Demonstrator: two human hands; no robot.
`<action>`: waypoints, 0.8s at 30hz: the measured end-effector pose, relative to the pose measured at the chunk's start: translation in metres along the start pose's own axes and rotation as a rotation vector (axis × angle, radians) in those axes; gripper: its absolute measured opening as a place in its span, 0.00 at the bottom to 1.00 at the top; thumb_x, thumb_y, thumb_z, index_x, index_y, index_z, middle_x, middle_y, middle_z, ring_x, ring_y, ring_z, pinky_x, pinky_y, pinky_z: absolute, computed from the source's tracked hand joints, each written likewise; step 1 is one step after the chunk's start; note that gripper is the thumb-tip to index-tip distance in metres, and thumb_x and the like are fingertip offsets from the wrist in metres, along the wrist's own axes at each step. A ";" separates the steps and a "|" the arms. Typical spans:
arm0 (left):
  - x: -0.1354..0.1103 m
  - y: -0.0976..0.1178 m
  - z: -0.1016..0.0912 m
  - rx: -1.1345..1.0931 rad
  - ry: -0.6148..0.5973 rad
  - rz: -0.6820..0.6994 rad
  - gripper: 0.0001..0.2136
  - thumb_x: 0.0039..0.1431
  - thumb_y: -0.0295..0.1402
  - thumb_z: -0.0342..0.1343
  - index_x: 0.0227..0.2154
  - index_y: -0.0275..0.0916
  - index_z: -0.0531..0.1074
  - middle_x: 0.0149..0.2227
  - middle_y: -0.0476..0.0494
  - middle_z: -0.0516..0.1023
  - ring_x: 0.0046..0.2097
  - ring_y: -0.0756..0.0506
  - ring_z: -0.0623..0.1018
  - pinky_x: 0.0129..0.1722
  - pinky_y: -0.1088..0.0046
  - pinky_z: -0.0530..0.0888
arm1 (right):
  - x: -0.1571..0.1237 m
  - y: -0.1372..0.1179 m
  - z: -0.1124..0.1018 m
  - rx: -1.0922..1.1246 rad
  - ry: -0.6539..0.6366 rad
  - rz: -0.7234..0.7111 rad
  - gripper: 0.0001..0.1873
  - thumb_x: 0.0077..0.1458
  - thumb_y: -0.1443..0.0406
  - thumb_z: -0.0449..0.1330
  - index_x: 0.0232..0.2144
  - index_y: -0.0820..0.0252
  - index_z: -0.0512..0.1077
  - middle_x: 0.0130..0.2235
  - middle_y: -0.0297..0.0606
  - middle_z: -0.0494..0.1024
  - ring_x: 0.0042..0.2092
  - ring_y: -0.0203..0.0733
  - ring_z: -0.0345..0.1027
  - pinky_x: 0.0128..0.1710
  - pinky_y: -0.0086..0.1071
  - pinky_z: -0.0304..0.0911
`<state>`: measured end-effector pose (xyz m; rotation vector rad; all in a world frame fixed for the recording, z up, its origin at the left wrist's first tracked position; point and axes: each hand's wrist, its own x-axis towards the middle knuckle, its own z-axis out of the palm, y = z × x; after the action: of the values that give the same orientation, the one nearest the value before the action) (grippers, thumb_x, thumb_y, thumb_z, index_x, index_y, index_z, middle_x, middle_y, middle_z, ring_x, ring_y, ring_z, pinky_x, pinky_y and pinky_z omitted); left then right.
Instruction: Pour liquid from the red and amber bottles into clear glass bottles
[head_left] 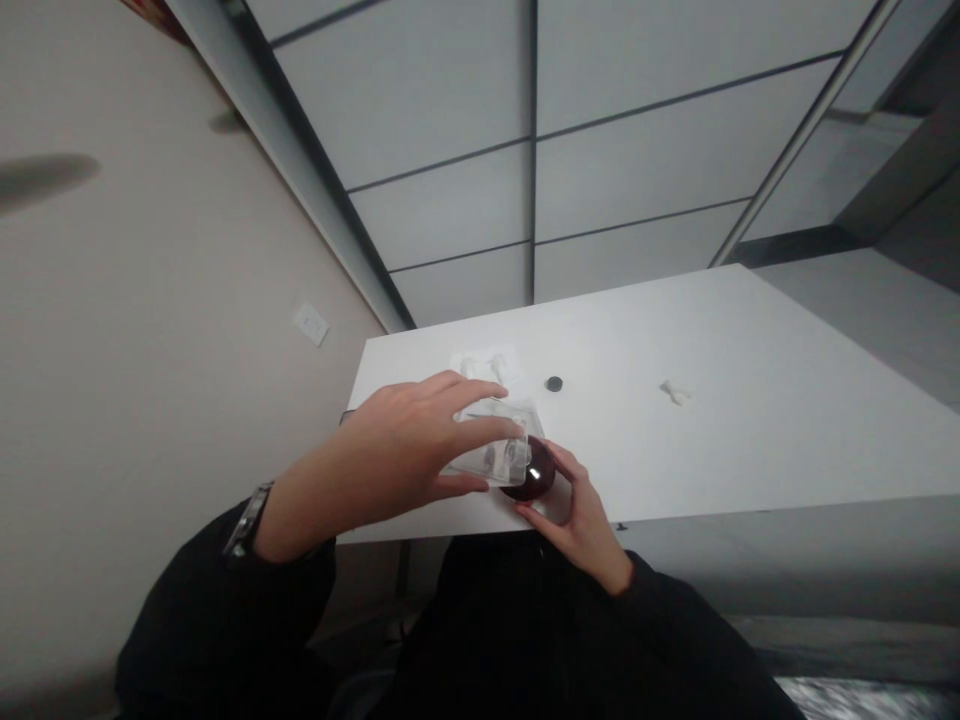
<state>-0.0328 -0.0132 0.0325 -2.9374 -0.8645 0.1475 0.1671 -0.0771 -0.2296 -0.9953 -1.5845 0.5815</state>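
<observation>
My left hand (pixel 409 445) grips a clear plastic tray or blister pack (pixel 501 445) from its left side, fingers curled over the top edge and thumb under it. My right hand (pixel 577 510) pinches a small dark round object (pixel 534 478) that sits against the pack's lower right corner. Both hands hover over the near left part of a white table (pixel 750 420). A watch shows on my left wrist. Both sleeves are black.
On the table behind the hands lie a clear wrapper with small white pieces (pixel 486 365), a small black disc (pixel 554 383) and a small white piece (pixel 675 392). A beige wall with a switch plate (pixel 311 324) stands at left.
</observation>
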 end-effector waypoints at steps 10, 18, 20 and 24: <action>0.002 -0.001 0.002 -0.004 0.028 0.025 0.25 0.61 0.36 0.72 0.60 0.54 0.74 0.62 0.39 0.74 0.59 0.34 0.78 0.47 0.59 0.80 | 0.002 -0.002 -0.001 0.011 -0.002 0.004 0.43 0.62 0.58 0.70 0.72 0.48 0.56 0.66 0.50 0.72 0.67 0.60 0.69 0.65 0.59 0.70; 0.005 -0.001 0.004 -0.038 0.079 0.091 0.20 0.63 0.39 0.69 0.58 0.50 0.77 0.59 0.37 0.75 0.55 0.35 0.77 0.48 0.59 0.79 | 0.003 -0.003 -0.002 0.002 0.002 -0.001 0.43 0.62 0.57 0.70 0.72 0.48 0.56 0.65 0.50 0.73 0.66 0.60 0.70 0.63 0.58 0.71; 0.006 0.000 0.004 -0.058 0.094 0.107 0.19 0.65 0.39 0.68 0.57 0.49 0.77 0.59 0.36 0.75 0.55 0.35 0.77 0.48 0.58 0.78 | 0.003 -0.003 -0.002 -0.004 0.004 -0.003 0.43 0.62 0.57 0.70 0.72 0.49 0.56 0.65 0.50 0.74 0.66 0.60 0.70 0.63 0.59 0.71; 0.009 0.001 0.005 -0.111 0.105 0.134 0.17 0.65 0.37 0.68 0.56 0.46 0.78 0.58 0.34 0.75 0.55 0.34 0.76 0.49 0.55 0.78 | 0.003 -0.002 -0.002 -0.014 0.006 -0.011 0.43 0.63 0.56 0.69 0.73 0.49 0.55 0.65 0.51 0.73 0.66 0.60 0.70 0.63 0.59 0.71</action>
<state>-0.0252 -0.0086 0.0267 -3.0735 -0.6831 -0.0490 0.1685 -0.0759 -0.2254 -0.9970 -1.5900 0.5599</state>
